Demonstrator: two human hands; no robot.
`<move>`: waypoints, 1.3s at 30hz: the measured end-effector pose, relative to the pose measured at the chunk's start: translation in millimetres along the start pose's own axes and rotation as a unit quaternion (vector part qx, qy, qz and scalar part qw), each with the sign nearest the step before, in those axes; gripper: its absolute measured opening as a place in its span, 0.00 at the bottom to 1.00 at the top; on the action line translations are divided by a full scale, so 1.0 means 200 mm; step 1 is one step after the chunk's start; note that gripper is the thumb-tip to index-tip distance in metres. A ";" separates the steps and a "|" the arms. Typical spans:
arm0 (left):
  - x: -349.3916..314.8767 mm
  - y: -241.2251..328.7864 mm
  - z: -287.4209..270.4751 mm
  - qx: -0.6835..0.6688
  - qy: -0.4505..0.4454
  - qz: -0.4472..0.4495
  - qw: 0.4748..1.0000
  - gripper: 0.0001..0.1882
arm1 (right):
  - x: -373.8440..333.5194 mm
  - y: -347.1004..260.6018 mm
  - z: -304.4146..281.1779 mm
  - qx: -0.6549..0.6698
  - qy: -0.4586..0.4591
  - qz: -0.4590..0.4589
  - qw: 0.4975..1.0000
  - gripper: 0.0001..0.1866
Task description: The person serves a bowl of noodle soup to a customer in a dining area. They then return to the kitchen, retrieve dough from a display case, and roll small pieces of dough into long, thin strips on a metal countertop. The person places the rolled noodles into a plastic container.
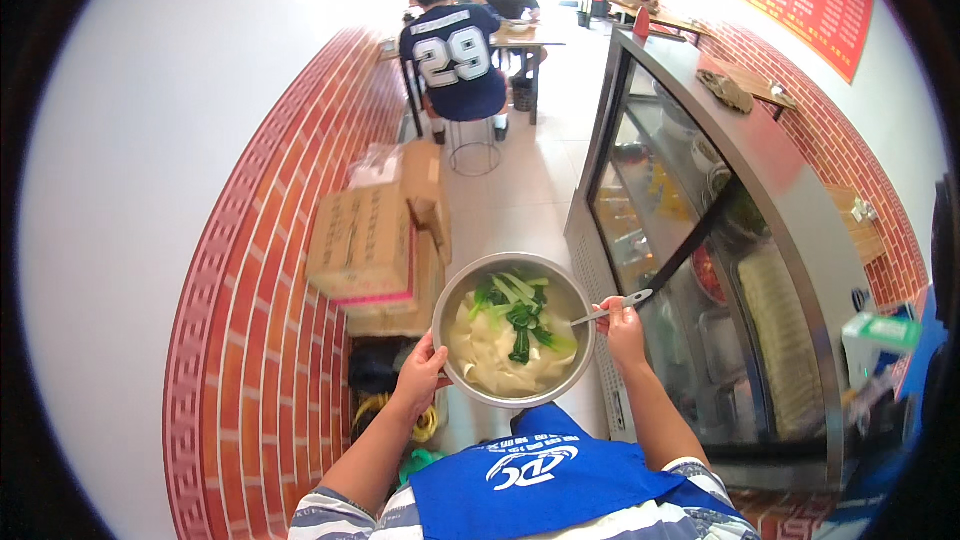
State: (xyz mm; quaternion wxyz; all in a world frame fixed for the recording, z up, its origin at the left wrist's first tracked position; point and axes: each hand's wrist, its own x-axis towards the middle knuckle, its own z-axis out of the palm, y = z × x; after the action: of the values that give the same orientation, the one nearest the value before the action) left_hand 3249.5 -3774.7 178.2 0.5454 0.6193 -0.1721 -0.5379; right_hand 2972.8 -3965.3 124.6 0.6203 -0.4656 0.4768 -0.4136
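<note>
Between my hands is a round metal bowl (453,291) of wide pale noodles (490,347) in broth, with green leafy vegetables (522,312) on top. My left hand (424,371) is closed on the bowl's left rim, fingers partly hidden under it. My right hand (621,331) grips the right side, where a spoon (622,302) rests in the bowl, its grey handle sticking out over the rim past my fingers. Whether those fingers also pinch the handle is hard to tell. A blue apron (600,480) covers my front below the bowl.
Stacked cardboard boxes (358,240) stand along the brick-patterned wall (262,310) on the left. A glass-doored display fridge (690,240) lines the right. Ahead, a tiled aisle (530,210) leads to a wooden table (530,37) with two seated people; a stool (474,150) holds one. Another person (637,0) sits farther right.
</note>
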 end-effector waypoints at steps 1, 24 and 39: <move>0.18 0.07 0.00 0.006 0.000 -0.006 1.000 0.25 | 0.17 0.00 0.05 -0.004 0.010 0.000 1.000 0.16; 3.85 1.67 0.73 0.046 -0.072 -0.004 0.996 0.25 | 4.04 -0.39 0.64 0.067 0.206 -0.035 0.976 0.18; 6.01 2.36 1.75 0.010 -0.089 -0.009 0.996 0.24 | 6.35 -0.77 0.31 0.042 0.197 -0.070 0.977 0.17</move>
State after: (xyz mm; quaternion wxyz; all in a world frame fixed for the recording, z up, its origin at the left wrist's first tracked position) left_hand 3562.4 -5069.8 69.3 0.5170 0.5759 -0.2195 -0.5940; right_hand 3280.9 -5203.5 19.1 0.5024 -0.3809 0.5380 -0.5595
